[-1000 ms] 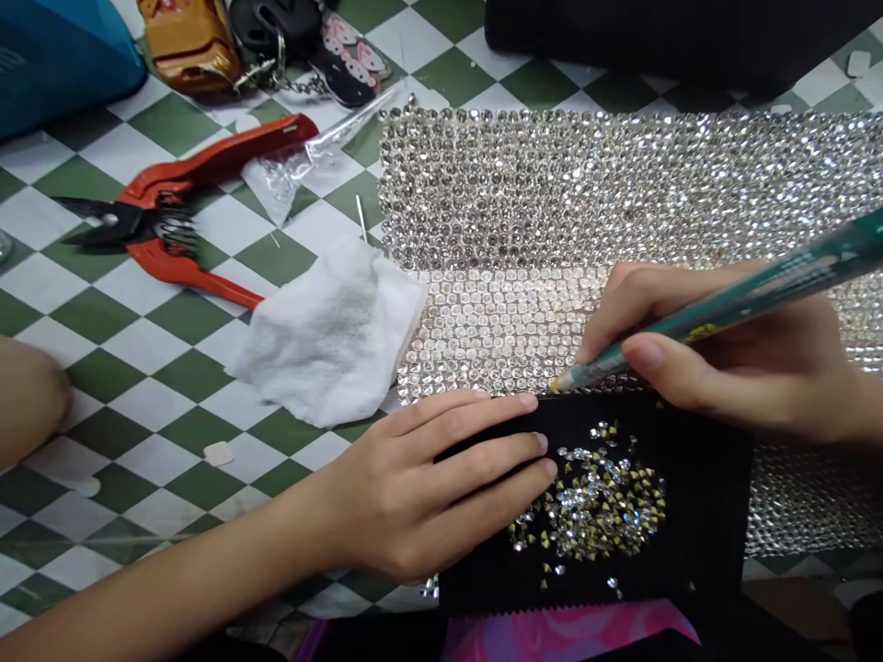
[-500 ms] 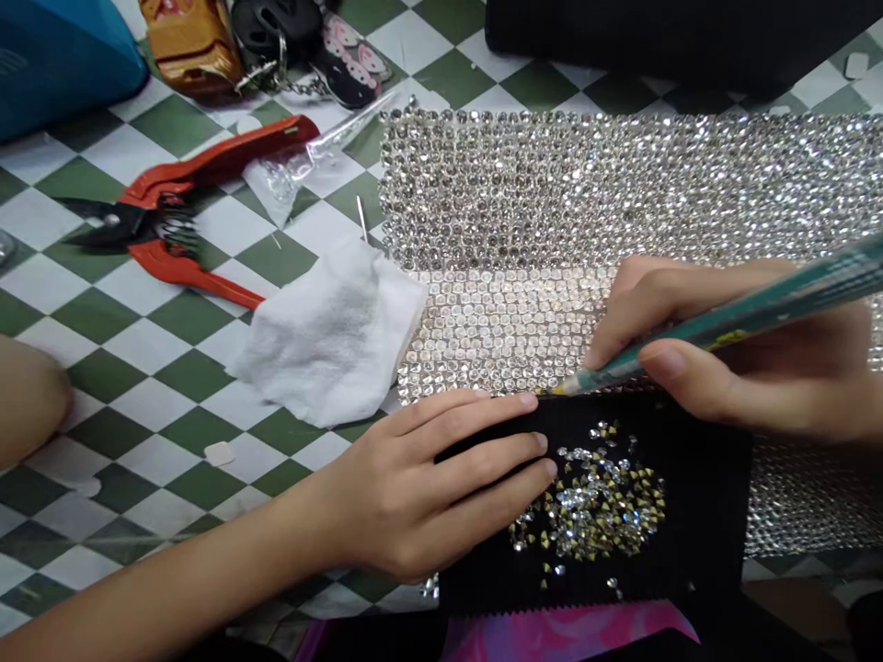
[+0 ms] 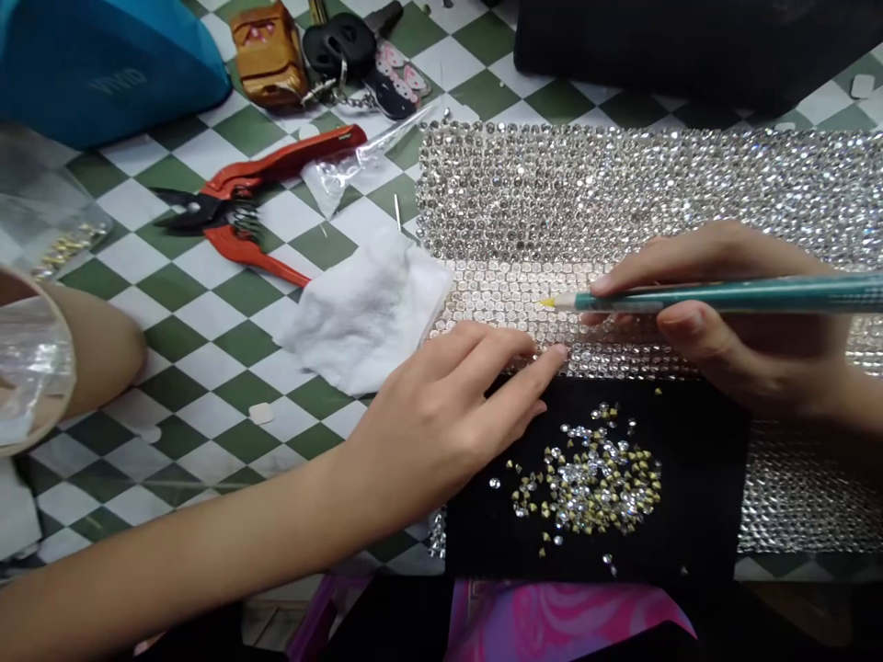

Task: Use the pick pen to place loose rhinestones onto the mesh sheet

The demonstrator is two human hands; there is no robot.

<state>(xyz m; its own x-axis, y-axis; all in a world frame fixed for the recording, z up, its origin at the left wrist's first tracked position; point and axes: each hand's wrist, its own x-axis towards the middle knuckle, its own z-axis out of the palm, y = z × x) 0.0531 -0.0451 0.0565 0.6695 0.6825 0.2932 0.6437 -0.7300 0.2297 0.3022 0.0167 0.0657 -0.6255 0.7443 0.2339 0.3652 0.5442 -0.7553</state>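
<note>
My right hand (image 3: 745,322) is closed round a green pencil (image 3: 717,294) with a yellow tip. The tip points left, over the pale strip of a rhinestone mesh (image 3: 586,184). My left hand (image 3: 469,395) lies palm down, fingers apart and partly bent, with fingertips at the mesh's near edge; its thumb is hidden. Just below that edge is a black board (image 3: 696,478), bearing a heap of loose rhinestones (image 3: 600,487), some clear side up and others gold side up. More mesh shows to the right of the board.
Left of the mesh lie a white cloth (image 3: 365,313), red-handled cutters (image 3: 241,253), a needle (image 3: 397,211) and a small plastic bag (image 3: 338,179). Farther back are keys (image 3: 345,46), a blue case (image 3: 117,74) and a black object (image 3: 690,46). A beige roll (image 3: 103,349) stands at left.
The pencil tip has moved up from the board's edge onto the pale mesh, and the pencil is now nearly level. My left fingers have bent and shifted to the mesh edge. The view has shifted left.
</note>
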